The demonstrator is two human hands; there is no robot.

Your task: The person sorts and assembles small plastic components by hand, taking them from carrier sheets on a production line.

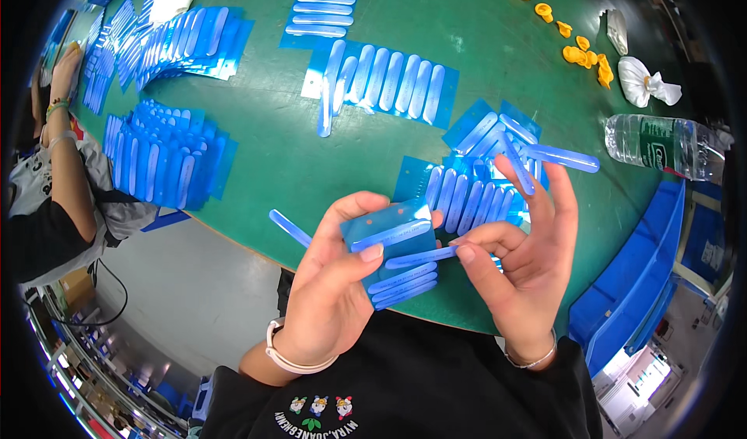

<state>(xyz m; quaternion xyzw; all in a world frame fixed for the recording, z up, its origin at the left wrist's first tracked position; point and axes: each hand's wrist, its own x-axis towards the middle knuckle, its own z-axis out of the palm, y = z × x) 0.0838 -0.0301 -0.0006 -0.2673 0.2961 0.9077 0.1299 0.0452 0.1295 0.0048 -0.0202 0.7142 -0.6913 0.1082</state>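
My left hand [331, 283] is closed on a blue film sheet [381, 220] that carries several long, round-ended light-blue strips, its thumb pressing near the upper strip. Thumb and forefinger of my right hand [521, 268] pinch the right end of one blue strip [420, 258], which lies slantwise across the sheet. My other right fingers are raised. By their tips is another loose strip [515, 163]; I cannot tell whether they touch it. Behind my hands, a stack of strip-covered sheets [467, 194] lies on the green table [280, 151].
More strip sheets [405, 81] and piles [156, 155] cover the table's left and far side. A loose strip [290, 227] sticks out near the front edge. At right are a plastic bottle [657, 143], yellow rubber pieces [576, 54] and a blue bin [630, 260]. Another person's arm [68, 167] is at left.
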